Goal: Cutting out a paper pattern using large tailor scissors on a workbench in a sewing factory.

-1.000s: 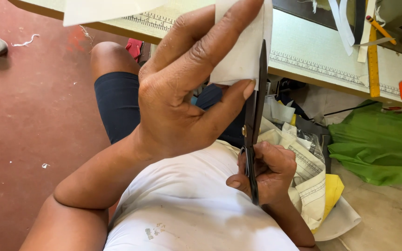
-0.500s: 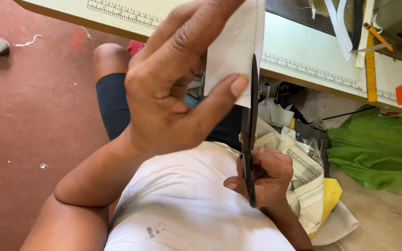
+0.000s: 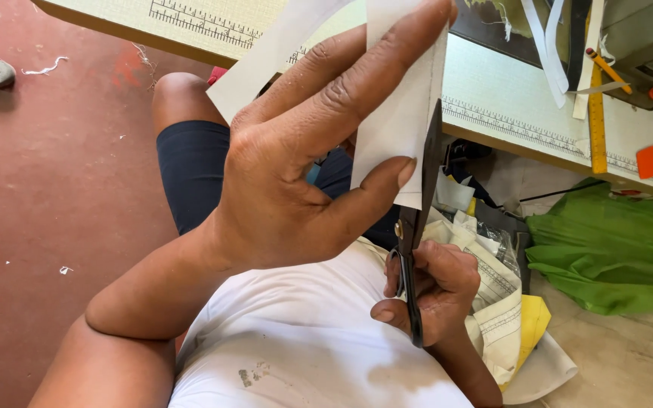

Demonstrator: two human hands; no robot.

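Left hand (image 3: 296,174): white strip (image 3: 398,121) is pinched between thumb and fingers, held up before the table's near edge | Right hand (image 3: 432,291): closed around scissors (image 3: 417,227) handles, blades set along the strip's right edge | Table (image 3: 493,98): a yellow ruler (image 3: 597,113) is laid near the right end | Floor: green cloth (image 3: 614,249) is heaped right.

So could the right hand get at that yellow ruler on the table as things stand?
Probably not straight away: the right hand grips the scissors low by the lap, while the yellow ruler lies apart on the table, otherwise uncovered.
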